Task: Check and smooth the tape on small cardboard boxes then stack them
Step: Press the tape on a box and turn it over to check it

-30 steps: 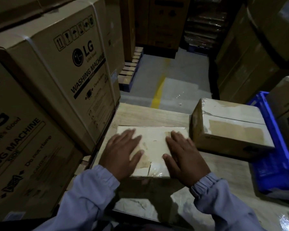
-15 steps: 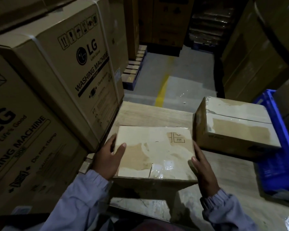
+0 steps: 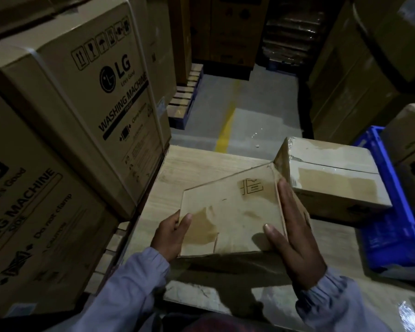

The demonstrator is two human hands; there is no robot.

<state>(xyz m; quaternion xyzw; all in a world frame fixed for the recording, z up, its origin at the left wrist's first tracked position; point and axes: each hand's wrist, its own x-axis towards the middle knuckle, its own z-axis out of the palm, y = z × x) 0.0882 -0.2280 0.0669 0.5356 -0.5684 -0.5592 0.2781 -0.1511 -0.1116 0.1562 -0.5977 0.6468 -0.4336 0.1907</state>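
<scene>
At lower centre, left hand (image 3: 170,232) and right hand (image 3: 295,236) grip the small box (image 3: 228,212) by its sides; best lifted level, landed squarely on the 2nd box (image 3: 331,180).

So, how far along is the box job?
One taped box looks done, sitting on the table. The left hand and right hand grip a second box, tilted. Stacking it on the first is left; nothing is stacked yet.

Small box (image 3: 233,212) now lifted and tilted
</scene>
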